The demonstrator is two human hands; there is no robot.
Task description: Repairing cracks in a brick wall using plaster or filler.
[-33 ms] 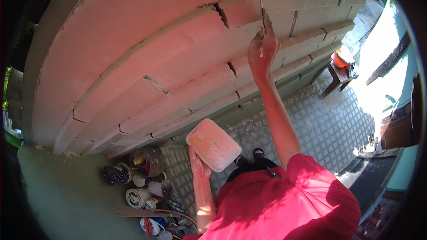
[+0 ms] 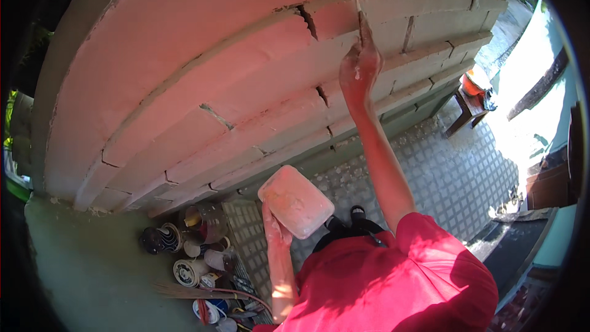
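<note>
The right hand (image 2: 361,69) was raised to the upper part of the wall (image 2: 246,77), its fingers curled around a narrow tool (image 2: 364,24). The tool lay beyond the fingers, its tip pointing toward the wall's top edge. Its long axis ran across the wall's courses rather than along them, and the tip seemed to meet the wall's face, though whether it pressed there I could not tell. A dark gap (image 2: 305,21) opened in the wall to the left of the tip, in much the same course; another joint (image 2: 408,34) stood in the wall to the right of the tool. The right hand was clearly the nearer of the two to both.

The left hand (image 2: 278,229) was well below, out from the wall's foot, gripping a tub (image 2: 295,201) by its near left side. The tub was tilted, its pale, smeared face turned up, its long side slanting down to the right, away from the wall. Not all of the left fingers showed.

Buckets (image 2: 190,272) stood by the wall's left end, and a stool (image 2: 465,110) was near its right end.
</note>
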